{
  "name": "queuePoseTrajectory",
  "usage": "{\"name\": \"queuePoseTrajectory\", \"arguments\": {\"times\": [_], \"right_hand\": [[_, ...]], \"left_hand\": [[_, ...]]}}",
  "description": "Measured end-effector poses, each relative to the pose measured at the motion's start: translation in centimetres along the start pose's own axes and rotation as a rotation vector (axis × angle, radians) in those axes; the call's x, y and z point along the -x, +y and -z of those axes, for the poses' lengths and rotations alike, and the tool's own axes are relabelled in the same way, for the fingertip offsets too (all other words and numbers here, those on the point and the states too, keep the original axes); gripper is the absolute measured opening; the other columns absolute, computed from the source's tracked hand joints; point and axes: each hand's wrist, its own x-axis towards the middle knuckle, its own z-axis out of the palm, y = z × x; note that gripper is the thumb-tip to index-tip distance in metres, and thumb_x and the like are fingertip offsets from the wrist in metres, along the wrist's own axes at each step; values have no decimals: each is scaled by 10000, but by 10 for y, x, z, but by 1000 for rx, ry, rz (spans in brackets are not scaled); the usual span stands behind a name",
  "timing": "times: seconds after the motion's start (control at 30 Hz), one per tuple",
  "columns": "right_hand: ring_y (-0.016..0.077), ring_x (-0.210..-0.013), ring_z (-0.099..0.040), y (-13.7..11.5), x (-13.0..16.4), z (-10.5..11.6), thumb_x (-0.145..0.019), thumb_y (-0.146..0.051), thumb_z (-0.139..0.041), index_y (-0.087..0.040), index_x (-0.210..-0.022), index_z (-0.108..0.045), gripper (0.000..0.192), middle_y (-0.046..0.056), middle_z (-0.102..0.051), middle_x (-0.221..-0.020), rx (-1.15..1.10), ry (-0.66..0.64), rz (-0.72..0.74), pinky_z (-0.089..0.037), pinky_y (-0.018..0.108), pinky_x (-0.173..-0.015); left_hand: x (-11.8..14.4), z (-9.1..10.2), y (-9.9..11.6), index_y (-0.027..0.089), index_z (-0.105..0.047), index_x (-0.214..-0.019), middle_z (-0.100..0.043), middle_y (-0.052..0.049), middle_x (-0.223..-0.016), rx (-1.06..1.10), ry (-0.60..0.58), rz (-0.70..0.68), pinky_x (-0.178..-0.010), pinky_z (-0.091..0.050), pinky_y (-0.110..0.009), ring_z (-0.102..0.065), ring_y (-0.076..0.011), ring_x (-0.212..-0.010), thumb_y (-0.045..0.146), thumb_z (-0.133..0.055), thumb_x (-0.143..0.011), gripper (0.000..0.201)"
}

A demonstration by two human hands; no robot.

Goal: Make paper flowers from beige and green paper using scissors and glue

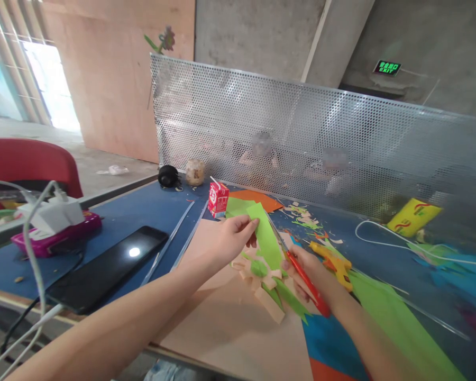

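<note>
Just R of red carton [218,200], green strip [267,234] pinched in L hand [238,231]; R hand [306,264] w/ grip wrapped round scissors [310,283]. Paper scraps [270,305] nearer than carton, glue gun [335,264] far R of it.

Exit sign [387,67]: located above and beyond the right part of the perforated screen [230,90]; green lettering reads "EXIT", with a row of smaller characters over it, not clearly legible. Red carton [218,199]: in front of the screen, toward its left; white marking, illegible. Yellow packet [414,217]: before the screen's right part; red print, illegible.
</note>
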Motion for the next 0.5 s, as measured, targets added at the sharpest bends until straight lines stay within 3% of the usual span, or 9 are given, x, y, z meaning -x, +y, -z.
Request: {"name": "queuePoseTrajectory", "arguments": {"times": [0.5], "right_hand": [[78,-302,-361,7,-1,0,-739,-403,-503,-233,-662,-328,255,-104,-336,-387,22,-9,10,-271,205,-346]], "left_hand": [[1,-3,2,164,-451,-509,-520,13,-462,78,-13,10,-500,-394,-212,-495,-83,-459,320,-406,-817,348]]}}
